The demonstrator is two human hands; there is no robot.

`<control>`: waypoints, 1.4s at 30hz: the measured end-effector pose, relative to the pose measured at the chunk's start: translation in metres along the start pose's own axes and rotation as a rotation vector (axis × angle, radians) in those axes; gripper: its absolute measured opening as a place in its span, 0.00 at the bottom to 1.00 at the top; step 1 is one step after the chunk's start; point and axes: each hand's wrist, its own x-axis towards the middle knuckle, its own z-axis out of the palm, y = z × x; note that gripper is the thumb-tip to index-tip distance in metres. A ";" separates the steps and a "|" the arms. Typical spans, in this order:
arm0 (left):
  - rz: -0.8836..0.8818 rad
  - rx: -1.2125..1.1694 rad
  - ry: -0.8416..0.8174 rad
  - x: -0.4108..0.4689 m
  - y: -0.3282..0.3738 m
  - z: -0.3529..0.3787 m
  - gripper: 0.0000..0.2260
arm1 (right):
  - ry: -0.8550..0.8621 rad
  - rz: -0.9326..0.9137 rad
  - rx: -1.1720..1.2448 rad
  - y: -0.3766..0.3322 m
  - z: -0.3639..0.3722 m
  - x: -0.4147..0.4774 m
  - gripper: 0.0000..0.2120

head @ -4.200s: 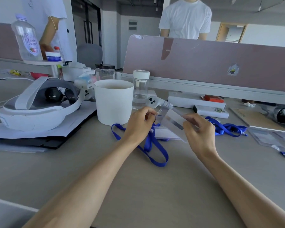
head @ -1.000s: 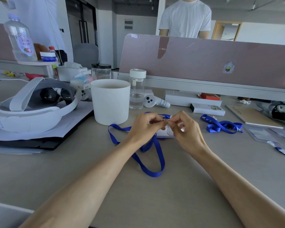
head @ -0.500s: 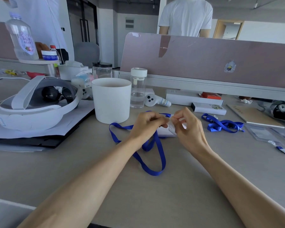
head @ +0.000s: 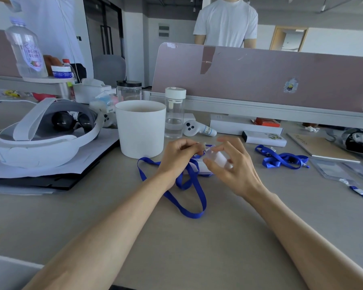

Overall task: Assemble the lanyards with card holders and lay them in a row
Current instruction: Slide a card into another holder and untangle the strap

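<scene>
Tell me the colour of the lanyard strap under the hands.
Blue: the lanyard strap shows best in the head view.

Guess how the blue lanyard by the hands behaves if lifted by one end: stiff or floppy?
Probably floppy: the blue lanyard lies in loose crossing loops on the table, so it should drape when lifted. Likely light: it is a thin flat ribbon. It may tangle, since the strap crosses itself below the left hand.

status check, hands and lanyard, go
Left hand pinches lanyard near its top end. Right hand holds card holder up to it; join not visible. White cup close behind hands.
</scene>
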 end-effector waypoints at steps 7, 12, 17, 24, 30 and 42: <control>0.042 0.172 0.072 0.007 -0.010 -0.002 0.05 | 0.084 0.073 -0.092 0.005 0.003 -0.002 0.13; 0.103 0.269 0.127 0.011 -0.014 -0.009 0.06 | -0.003 0.239 -0.154 0.010 0.000 -0.001 0.16; 0.156 0.303 0.002 0.009 -0.012 -0.004 0.04 | -0.042 0.212 -0.150 0.006 0.004 0.001 0.17; 0.260 0.680 -0.022 0.003 -0.017 0.000 0.11 | 0.133 0.207 -0.012 0.003 0.001 0.004 0.04; 0.147 0.414 0.339 0.011 -0.003 -0.023 0.16 | 0.226 0.368 0.285 -0.010 -0.017 0.011 0.06; -0.055 -0.411 -0.048 0.037 0.110 -0.085 0.07 | -0.409 0.231 0.344 -0.072 0.056 0.075 0.08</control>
